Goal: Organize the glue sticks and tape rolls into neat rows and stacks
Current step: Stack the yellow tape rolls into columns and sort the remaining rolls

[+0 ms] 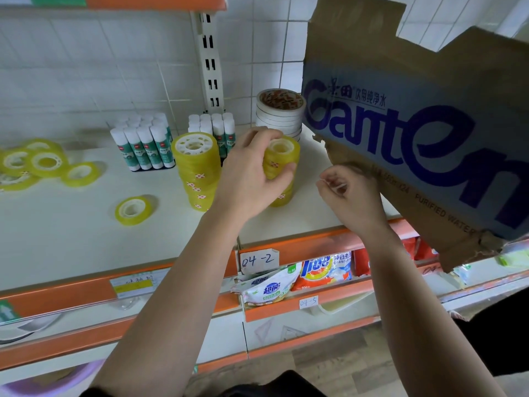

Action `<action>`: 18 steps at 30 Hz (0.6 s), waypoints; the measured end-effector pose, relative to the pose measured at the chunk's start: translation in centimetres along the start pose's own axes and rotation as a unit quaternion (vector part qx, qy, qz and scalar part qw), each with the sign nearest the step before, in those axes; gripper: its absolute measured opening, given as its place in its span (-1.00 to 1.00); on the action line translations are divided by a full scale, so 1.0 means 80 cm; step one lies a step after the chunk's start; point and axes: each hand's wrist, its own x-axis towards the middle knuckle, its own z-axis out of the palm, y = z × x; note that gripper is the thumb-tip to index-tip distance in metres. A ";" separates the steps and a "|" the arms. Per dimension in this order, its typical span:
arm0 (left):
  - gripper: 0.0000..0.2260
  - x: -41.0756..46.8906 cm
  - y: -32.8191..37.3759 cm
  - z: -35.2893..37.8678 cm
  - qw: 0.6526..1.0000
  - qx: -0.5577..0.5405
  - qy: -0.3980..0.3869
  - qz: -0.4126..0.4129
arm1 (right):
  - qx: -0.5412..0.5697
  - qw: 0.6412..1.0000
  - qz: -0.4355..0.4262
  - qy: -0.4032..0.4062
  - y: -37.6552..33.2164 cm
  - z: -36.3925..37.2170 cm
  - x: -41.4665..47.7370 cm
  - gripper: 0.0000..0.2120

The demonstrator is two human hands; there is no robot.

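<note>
On the white shelf (pixel 86 239) my left hand (pixel 252 170) grips the upper part of a stack of yellow tape rolls (pixel 282 164), thumb on its right side. Just left stands a taller stack of yellow rolls (pixel 197 170). My right hand (pixel 347 193) hovers to the right of them with fingers curled, holding nothing I can make out. Two blocks of white-capped glue sticks (pixel 146 144) (pixel 213 127) stand upright behind. A stack of white tape rolls (pixel 280 113) sits at the back. Loose yellow rolls lie at the left (pixel 37 164), and one alone (pixel 133 210).
A torn cardboard box (pixel 415 133) with blue print fills the right side, close above my right hand. The shelf has an orange front edge (pixel 286 247) with price labels. Detergent bags (pixel 294 279) lie on the lower shelf. A slotted upright (pixel 210 61) runs up the tiled back wall.
</note>
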 end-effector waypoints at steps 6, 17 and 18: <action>-0.77 -0.006 0.011 -0.030 0.983 0.116 0.085 0.113 | 0.007 0.994 -0.034 0.107 -0.035 -0.011 0.006 -0.89; -0.84 -0.061 -0.058 -0.168 0.952 0.271 0.142 0.034 | 0.054 0.964 -0.247 0.077 -0.200 0.041 0.035 -0.85; -0.84 -0.070 -0.070 -0.183 0.949 0.280 0.147 0.019 | 0.057 0.961 -0.263 0.068 -0.217 0.053 0.035 -0.85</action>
